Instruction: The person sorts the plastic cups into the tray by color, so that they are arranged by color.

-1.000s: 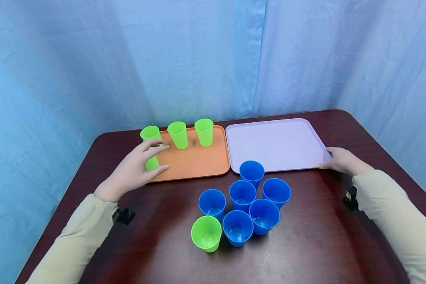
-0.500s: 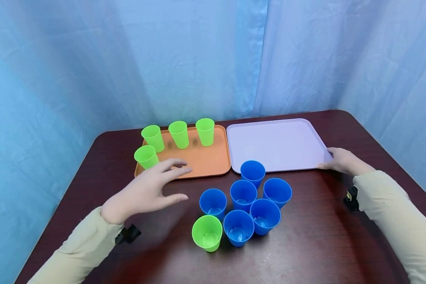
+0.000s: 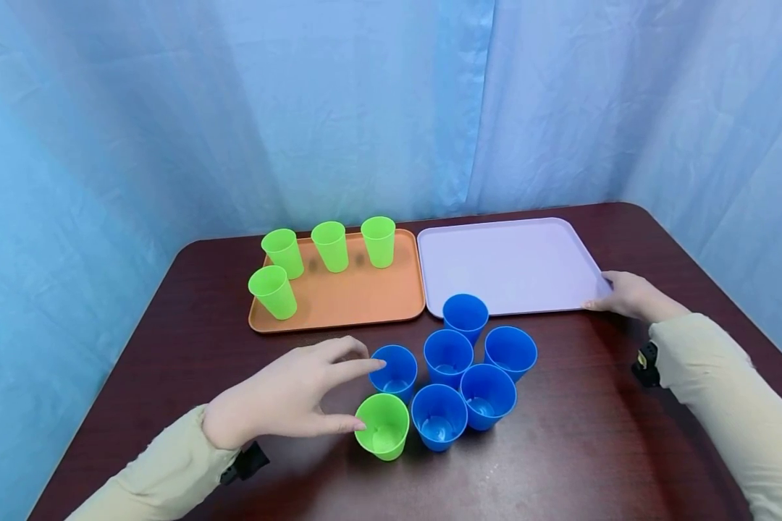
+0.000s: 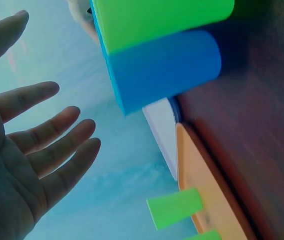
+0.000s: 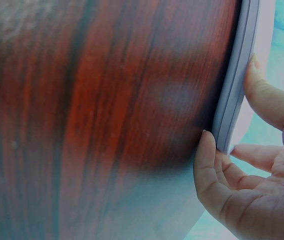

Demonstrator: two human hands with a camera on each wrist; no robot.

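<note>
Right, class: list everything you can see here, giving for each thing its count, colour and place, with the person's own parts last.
Green cups on tray: four, green, upright on the orange tray, three along the far edge, one at the near left.
Green cup on table: one, green, near front of the cluster, at the left hand's fingertips.
Blue cups: six, blue, clustered on the table near the trays.
Orange tray: one, orange, far left.
Lilac tray: one, pale lilac, far right, nothing on it.
Table: one, dark reddish wood.
Curtain: light blue, behind the table.
Left hand: open, reaching for the green cup.
Right hand: pinches the lilac tray's corner.
</note>
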